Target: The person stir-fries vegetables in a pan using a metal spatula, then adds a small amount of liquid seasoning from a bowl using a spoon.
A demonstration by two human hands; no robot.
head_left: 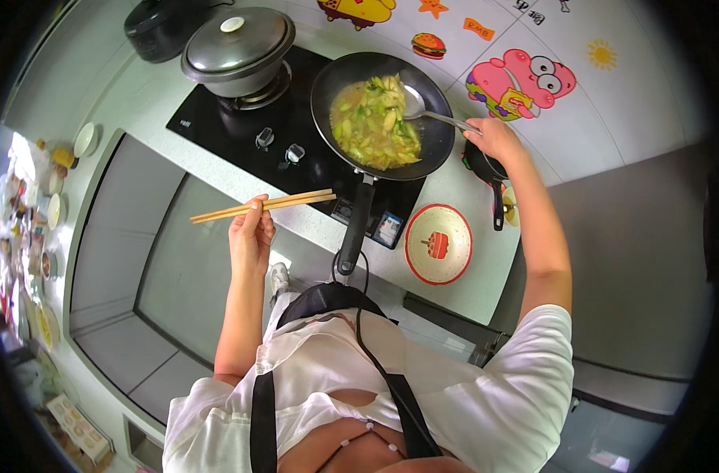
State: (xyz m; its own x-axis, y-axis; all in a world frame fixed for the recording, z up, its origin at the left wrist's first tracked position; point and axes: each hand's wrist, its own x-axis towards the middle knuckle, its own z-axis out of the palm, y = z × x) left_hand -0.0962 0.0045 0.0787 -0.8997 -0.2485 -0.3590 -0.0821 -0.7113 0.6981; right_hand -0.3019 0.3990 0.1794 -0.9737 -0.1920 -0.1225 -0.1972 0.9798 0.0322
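My right hand (495, 142) is closed round the handle of a metal spoon (434, 115), whose bowl rests among the food at the right inside of a black frying pan (437, 158). Chopped green vegetables (375, 126) in a yellowish liquid fill the middle of the pan. A pair of wooden chopsticks (284, 202) is pinched in my left hand (251, 236), held level in front of the stove, left of the pan's handle (357, 225). The chopsticks are apart from the pan.
The pan sits on a black glass gas stove (225, 130); a lidded pot (237, 47) stands on the left burner. A red-rimmed bowl (416, 244) and a small black pan (497, 201) lie to the right. A black pot (158, 35) is far left.
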